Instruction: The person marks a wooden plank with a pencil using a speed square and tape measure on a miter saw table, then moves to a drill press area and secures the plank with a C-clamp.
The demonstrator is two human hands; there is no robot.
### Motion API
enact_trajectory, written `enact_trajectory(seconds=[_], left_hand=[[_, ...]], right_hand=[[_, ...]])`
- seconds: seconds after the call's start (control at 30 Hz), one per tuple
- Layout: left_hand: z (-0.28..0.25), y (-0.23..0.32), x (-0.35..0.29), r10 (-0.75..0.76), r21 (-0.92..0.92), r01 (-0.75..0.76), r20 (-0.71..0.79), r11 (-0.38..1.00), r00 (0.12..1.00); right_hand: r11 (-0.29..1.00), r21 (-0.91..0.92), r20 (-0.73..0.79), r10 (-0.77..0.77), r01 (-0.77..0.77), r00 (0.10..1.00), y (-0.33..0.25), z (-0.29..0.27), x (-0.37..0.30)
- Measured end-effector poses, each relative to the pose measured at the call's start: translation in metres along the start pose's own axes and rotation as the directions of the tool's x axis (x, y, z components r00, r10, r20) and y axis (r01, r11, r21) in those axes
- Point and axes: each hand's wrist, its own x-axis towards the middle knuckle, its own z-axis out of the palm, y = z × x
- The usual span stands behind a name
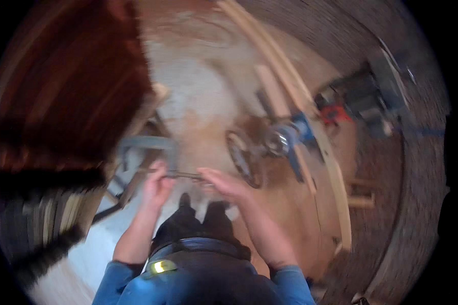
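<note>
A C-shaped, grey-blue clamp [148, 142] with a long thin rod [187, 175] is in front of my waist. My left hand [158, 184] is closed at the left end of the rod, beside the clamp's frame. The fingers of my right hand [218, 182] are closed round the rod's right end. Motion blur smears the fingertips and the clamp's details. Both forearms are bare below blue sleeves. A small yellow thing [162, 266], perhaps a tape measure, sits at my waist.
Right of my hands are a spoked wheel [245, 157] and a blue machine with a silver round part [277, 140]. Long curved-looking timbers [285, 76] run past it. Farther right lies a red and black tool [336, 113]. Stacked wood strips [61, 216] stand at left.
</note>
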Motion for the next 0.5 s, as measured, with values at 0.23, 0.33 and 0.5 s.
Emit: enact_trajectory(seconds=[0.23, 0.33, 0.5], left_hand=[[-0.025, -0.025, -0.005, -0.187, 0.013, 0.189, -0.106, 0.982, 0.977], [-0.049, -0.049, -0.005, -0.406, 0.068, 0.444, -0.302, 0.893, 0.863], [-0.078, -0.116, -0.005, -0.692, 0.081, 0.777, -0.406, 0.624, 0.598]], right_hand=[[0.989, -0.129, -0.142, -0.090, 0.072, 0.986, 0.048, 0.016, -0.025], [0.987, 0.138, -0.171, 0.108, -0.084, 0.979, 0.070, 0.028, -0.030], [0.868, 0.480, -0.096, 0.197, -0.128, 0.976, 0.162, 0.030, -0.062]])
